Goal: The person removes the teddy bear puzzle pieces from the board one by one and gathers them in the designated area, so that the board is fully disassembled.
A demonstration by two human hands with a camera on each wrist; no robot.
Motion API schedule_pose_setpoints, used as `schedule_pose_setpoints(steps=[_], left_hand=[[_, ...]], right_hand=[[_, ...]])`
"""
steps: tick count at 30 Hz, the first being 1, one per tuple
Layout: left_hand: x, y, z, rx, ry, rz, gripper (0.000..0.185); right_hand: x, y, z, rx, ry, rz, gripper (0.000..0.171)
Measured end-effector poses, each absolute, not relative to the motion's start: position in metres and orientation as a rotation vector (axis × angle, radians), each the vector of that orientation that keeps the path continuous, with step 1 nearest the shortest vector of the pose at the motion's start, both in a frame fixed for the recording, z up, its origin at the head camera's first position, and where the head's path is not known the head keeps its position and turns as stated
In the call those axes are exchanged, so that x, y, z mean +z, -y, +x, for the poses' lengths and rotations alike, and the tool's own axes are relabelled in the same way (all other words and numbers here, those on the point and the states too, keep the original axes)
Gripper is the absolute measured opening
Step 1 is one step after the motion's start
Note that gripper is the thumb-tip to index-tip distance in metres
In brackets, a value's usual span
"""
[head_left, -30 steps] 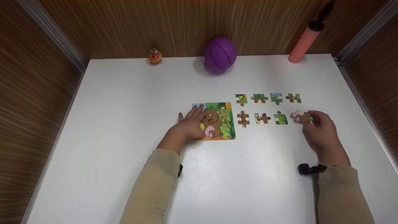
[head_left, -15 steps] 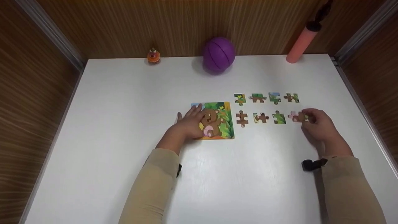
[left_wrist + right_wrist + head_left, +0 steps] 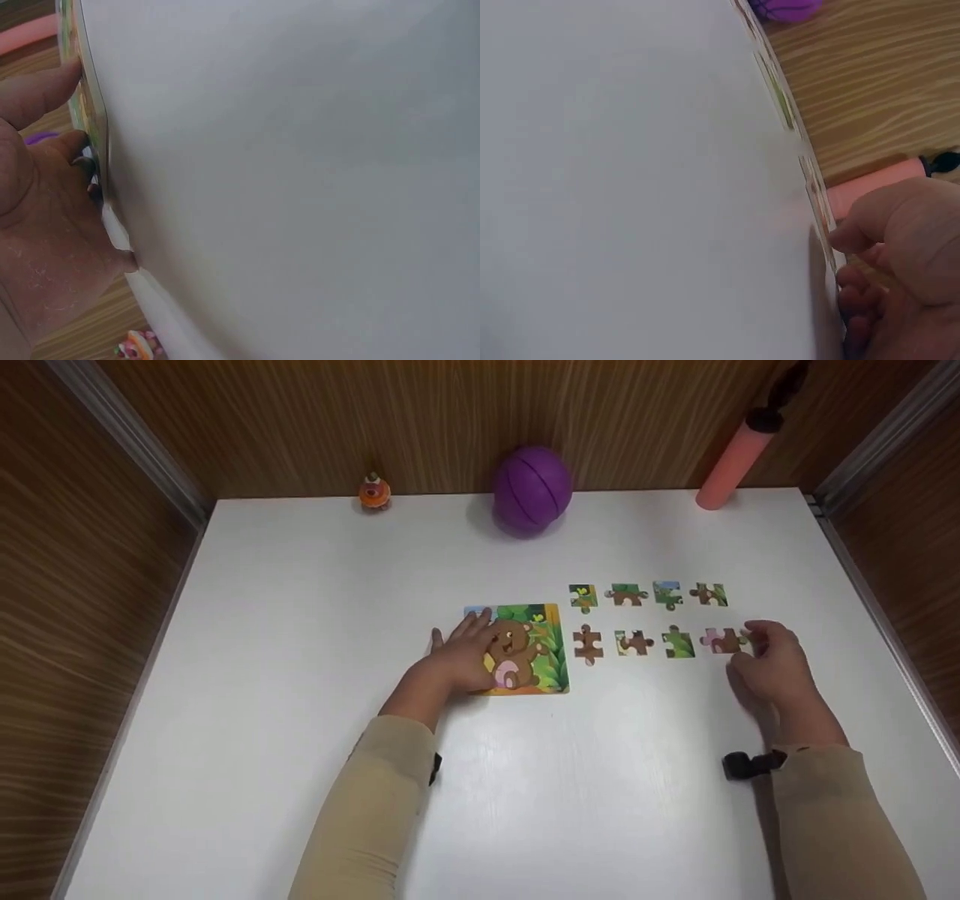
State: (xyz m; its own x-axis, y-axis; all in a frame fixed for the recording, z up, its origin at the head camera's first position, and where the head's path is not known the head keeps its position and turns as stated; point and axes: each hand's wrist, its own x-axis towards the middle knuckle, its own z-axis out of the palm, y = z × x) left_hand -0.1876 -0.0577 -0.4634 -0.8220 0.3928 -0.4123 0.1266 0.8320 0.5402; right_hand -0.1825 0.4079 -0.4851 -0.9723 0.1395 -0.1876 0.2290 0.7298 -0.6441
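My left hand (image 3: 456, 661) rests with fingers spread on the left part of a square bear picture puzzle board (image 3: 551, 656); its palm side hides that part of the picture. At the right end of the lower row lies a pink and brown puzzle piece (image 3: 724, 640), flat on the table. Beside its right edge is my right hand (image 3: 781, 669), index finger and thumb apart with the piece's tab showing between them. In the right wrist view the thumb (image 3: 847, 238) is close to the table surface. Several other pieces, such as a green leaf piece (image 3: 679, 643), lie in two rows between the hands.
Along the back of the white table (image 3: 300, 585) stand a small orange toy figure (image 3: 374, 493), a purple ball (image 3: 532, 490) and a pink cylinder with a black top (image 3: 731, 465). Wood-grain panels (image 3: 450, 420) enclose the back and both sides.
The pink and brown piece, tilted in my right fingers a second ago, now lies flat in line with its row. My right finger and thumb have parted from it. The left hand stays put.
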Motion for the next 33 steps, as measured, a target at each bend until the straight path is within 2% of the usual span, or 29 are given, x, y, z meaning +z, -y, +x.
schedule_pose_setpoints(steps=[4, 9, 14, 24, 33], left_hand=[[-0.462, 0.056, -0.188, 0.682, -2.488, 0.383, 0.101], [-0.462, 0.056, -0.188, 0.704, -2.483, 0.368, 0.104], [-0.463, 0.056, -0.188, 0.705, -2.487, 0.384, 0.101], [-0.466, 0.058, -0.188, 0.691, -2.500, 0.376, 0.102], [-0.464, 0.058, -0.186, 0.692, -2.504, 0.369, 0.101]], right_hand=[[-0.480, -0.398, -0.179, -1.115, -2.805, 0.400, 0.063], [-0.477, -0.379, -0.172, -1.163, -2.840, 0.392, 0.065], [-0.474, -0.352, -0.166, -1.218, -2.916, 0.276, 0.058], [-0.471, -0.299, -0.158, -1.244, -3.025, -0.039, 0.055], [-0.475, -0.264, -0.152, -1.253, -3.006, -0.204, 0.047]])
